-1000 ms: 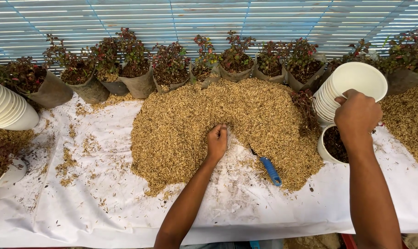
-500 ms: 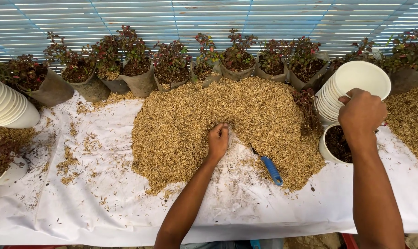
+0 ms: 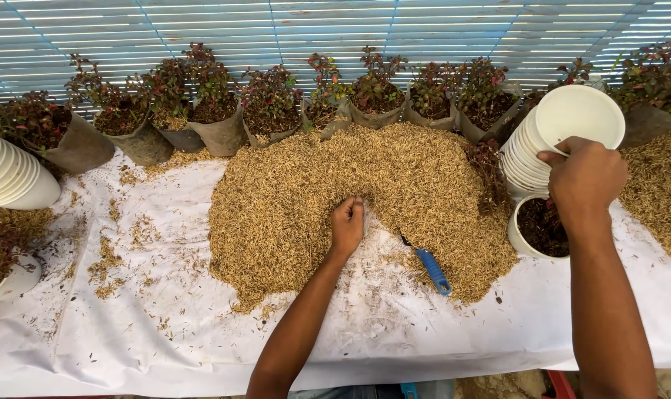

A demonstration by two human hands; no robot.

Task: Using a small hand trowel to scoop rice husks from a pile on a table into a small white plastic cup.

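A person's left hand digs into a broad heap of rice husks spread on a white sheet over a nursery bench, fingers curled together and partly sunk in the loose chaff, while the right hand clasps the rim of the top pot in a tilted stack of white plastic pots at the bench's right side, fingers pressed over the lip. The husks look light, dry and free-flowing, likely to spill through spread fingers, so a cupped scoop would carry them best; the pots appear thin, light and slightly flexible, easiest taken by the rim, though nested ones may cling together. Below the stack stands a white pot filled with dark soil. A blue-handled trowel lies half buried at the heap's edge, its blade hidden. Seedlings with red-green leaves in grey grow bags line the back. The left fingertips are concealed by husk, the right palm's contact cannot be seen, and a second stack of white pots is cut off at the left edge.
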